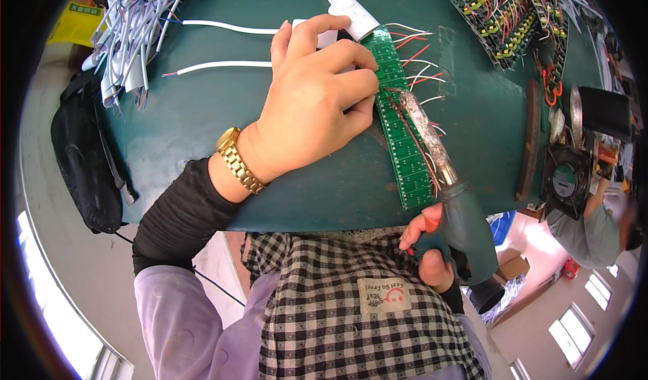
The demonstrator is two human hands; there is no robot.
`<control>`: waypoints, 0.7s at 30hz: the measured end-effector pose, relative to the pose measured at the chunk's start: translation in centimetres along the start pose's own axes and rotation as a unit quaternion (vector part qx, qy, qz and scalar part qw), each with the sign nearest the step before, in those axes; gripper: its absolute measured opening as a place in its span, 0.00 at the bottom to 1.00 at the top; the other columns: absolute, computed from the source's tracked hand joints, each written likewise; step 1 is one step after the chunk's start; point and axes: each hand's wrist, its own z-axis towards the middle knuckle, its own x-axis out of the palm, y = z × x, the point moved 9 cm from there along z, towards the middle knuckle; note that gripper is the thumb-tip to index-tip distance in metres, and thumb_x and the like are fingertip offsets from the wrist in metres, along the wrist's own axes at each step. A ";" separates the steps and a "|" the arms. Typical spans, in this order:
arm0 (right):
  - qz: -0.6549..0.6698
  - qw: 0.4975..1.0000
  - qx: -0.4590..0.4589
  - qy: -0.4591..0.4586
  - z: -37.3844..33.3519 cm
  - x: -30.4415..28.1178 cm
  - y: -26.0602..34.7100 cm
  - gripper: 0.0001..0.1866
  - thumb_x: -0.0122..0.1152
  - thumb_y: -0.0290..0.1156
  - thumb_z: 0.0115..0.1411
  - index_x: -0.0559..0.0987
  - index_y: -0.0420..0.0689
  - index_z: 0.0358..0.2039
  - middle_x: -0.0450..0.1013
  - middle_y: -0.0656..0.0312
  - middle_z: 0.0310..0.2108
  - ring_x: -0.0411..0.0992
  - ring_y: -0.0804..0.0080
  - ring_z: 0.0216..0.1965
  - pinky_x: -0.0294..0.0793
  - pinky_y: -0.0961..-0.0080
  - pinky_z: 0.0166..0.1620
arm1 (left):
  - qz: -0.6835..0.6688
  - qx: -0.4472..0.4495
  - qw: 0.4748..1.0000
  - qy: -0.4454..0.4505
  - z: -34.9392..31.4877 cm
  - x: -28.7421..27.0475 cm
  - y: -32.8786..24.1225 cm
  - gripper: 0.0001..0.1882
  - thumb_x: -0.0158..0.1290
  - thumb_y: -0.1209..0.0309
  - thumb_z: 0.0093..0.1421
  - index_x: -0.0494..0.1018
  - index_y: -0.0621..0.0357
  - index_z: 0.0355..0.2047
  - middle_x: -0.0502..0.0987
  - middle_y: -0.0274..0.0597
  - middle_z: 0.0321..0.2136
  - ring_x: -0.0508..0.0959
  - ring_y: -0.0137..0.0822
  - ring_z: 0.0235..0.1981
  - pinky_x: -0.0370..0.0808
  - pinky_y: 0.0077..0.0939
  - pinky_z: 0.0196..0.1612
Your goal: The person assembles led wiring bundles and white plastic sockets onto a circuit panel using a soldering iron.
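Note:
My left hand point(324, 86), with a gold watch at its wrist, lies over the left edge of a green circuit board strip point(413, 171). Its fingers are curled, and what is pinched under them is hidden. The index fingertip touches a white plastic housing point(356, 17) with a cable at its far end. Two white cables point(229, 25) run leftward from under this hand. Below the board, my right hand point(432, 245) grips the dark handle of a soldering iron point(424, 130). The iron's bent tip meets the board close to my left fingertips. Red and white wires point(418, 63) stick out along the board's right side.
Bundled white cables point(138, 36) are heaped at the far left, beside a black bag point(84, 154). More wired circuit boards point(503, 25) lie at the far right. A dark bar point(530, 140) and a small fan point(565, 177) sit along the right edge. Another person point(584, 235) is beyond.

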 end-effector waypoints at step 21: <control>-0.043 0.998 -0.043 -0.011 0.2 0.4 1.0 0.17 0.60 0.37 0.54 0.71 0.39 0.37 0.69 0.60 0.30 0.68 0.76 0.31 0.68 0.80 0.34 | 0.015 -0.001 1.000 0.011 0.3 0.4 -0.2 0.10 0.60 0.77 0.37 0.74 0.52 0.22 0.76 0.24 0.33 0.68 0.47 0.50 0.61 0.45 0.50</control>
